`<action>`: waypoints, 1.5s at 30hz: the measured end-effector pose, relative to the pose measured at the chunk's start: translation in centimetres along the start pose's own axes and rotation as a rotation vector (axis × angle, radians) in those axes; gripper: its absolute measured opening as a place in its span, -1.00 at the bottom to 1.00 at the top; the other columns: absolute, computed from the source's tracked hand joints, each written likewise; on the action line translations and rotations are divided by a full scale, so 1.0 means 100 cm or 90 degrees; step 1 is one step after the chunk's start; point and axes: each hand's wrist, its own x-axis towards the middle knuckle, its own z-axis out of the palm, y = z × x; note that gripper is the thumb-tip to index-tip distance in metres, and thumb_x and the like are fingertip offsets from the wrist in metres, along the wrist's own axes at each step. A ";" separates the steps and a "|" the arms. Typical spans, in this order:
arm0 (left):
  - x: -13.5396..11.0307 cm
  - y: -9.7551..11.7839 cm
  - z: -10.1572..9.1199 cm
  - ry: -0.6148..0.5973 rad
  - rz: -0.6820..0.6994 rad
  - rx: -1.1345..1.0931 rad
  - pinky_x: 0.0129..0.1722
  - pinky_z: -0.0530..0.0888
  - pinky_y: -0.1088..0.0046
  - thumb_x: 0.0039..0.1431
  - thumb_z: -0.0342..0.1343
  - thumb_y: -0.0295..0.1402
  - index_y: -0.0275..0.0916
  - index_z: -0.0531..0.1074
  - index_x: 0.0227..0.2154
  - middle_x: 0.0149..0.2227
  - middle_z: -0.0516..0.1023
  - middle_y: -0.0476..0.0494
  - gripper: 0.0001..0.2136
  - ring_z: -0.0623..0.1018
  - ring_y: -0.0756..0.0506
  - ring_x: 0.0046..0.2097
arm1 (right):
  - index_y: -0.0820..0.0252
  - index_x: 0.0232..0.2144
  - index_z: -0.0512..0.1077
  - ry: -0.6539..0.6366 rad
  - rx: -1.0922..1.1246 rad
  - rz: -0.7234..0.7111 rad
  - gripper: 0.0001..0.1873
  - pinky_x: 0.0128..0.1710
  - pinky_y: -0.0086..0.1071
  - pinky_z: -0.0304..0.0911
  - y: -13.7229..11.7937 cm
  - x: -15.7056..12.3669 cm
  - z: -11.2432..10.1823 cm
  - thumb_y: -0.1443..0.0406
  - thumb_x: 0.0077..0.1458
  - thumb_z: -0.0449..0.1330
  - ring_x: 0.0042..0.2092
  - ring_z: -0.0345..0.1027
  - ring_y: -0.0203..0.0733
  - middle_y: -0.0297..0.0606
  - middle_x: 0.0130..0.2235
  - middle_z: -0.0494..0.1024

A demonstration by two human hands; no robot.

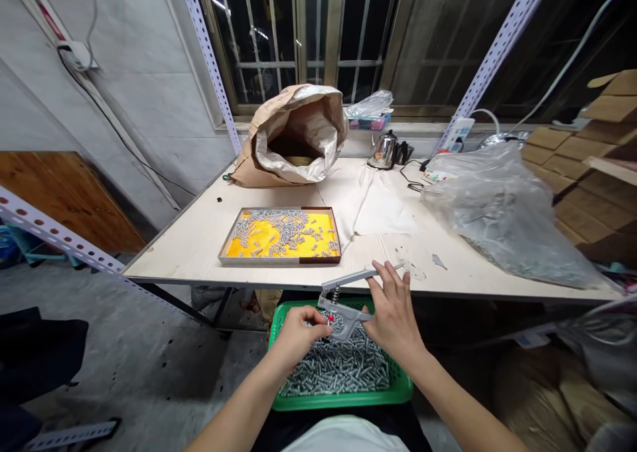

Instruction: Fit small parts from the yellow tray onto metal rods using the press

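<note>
My right hand [393, 309] grips a grey metal lever tool with a coil spring [346, 327], thumb on its lower part and fingers along the raised upper arm. At the tool's left end, my left hand [301, 332] pinches with thumb and fingertips beside a small red spot; whatever is between the fingers is too small to make out. Both hands are above a green plastic basket [343, 401], which is heaped with small silvery screw-like metal pieces [338, 366]. The basket rests at my lap, just in front of the table.
On the white table [174, 253] lies a shallow yellow-bottomed tray [279, 261] with scattered metal pieces. Behind it an open brown paper sack [253, 160] leans over. A kettle [382, 152], a white cloth [385, 206] and a large clear plastic bag [502, 206] sit farther right, beside stacked cardboard boxes [592, 173].
</note>
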 end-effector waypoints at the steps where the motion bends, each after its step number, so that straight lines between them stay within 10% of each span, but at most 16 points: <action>1: 0.000 0.001 0.000 -0.002 -0.007 0.005 -0.35 0.27 0.43 -0.33 0.28 -0.41 -0.25 0.45 -0.72 -0.62 0.44 -0.01 -0.90 0.38 -0.05 -0.45 | 0.34 -0.03 0.27 0.003 0.000 0.001 -0.53 0.25 0.20 -0.19 -0.001 -0.001 0.000 0.45 -0.07 0.03 0.32 -0.19 0.11 0.08 0.21 0.17; 23: 0.001 -0.004 -0.004 -0.080 -0.051 0.033 -0.32 0.24 0.41 -0.29 0.24 -0.43 -0.26 0.44 -0.68 -0.59 0.44 0.01 -0.92 0.37 -0.06 -0.44 | 0.34 -0.04 0.24 0.013 0.013 -0.005 -0.54 0.23 0.20 -0.12 -0.004 -0.003 0.002 0.45 -0.07 0.05 0.28 -0.11 0.16 0.09 0.16 0.21; 28: -0.007 0.009 -0.017 -0.174 -0.003 0.011 -0.14 0.31 0.36 -0.14 0.29 -0.29 -0.32 0.55 -0.32 -0.25 0.58 -0.18 -0.72 0.48 -0.17 -0.18 | 0.29 -0.17 0.30 0.022 0.044 -0.027 -0.70 0.02 -0.10 0.22 0.001 0.001 0.000 0.35 -0.03 0.11 -0.06 0.26 -0.02 -0.07 -0.15 0.43; 32: -0.009 0.015 -0.029 -0.065 0.025 -0.059 -0.17 0.32 0.38 -0.05 0.24 -0.08 -0.32 0.48 -0.12 -0.16 0.56 -0.25 -0.52 0.47 -0.16 -0.14 | 0.29 -0.23 0.33 -0.095 -0.006 -0.084 -0.72 -0.30 -0.34 0.20 0.011 0.001 0.003 0.37 -0.09 0.09 -0.28 0.29 -0.13 -0.18 -0.36 0.45; 37: -0.009 0.014 -0.030 0.025 0.022 -0.068 -0.35 0.27 0.45 -0.04 0.17 0.04 -0.32 0.52 -0.24 -0.33 0.57 -0.19 -0.51 0.45 -0.10 -0.30 | 0.14 -0.56 0.26 -0.173 -0.027 -0.138 -0.90 -0.50 -0.39 -0.04 0.019 0.005 0.015 0.44 -0.19 0.05 -0.50 0.18 -0.26 -0.34 -0.60 0.35; 45: -0.018 0.006 -0.012 -0.004 -0.003 -0.048 -0.30 0.25 0.44 -0.04 0.18 -0.07 -0.30 0.56 -0.56 -0.49 0.53 -0.10 -0.66 0.40 -0.07 -0.36 | 0.21 -0.42 0.30 -0.161 -0.029 -0.096 -0.89 -0.34 -0.36 0.10 0.015 0.016 0.004 0.37 -0.12 0.10 -0.31 0.23 -0.16 -0.23 -0.41 0.39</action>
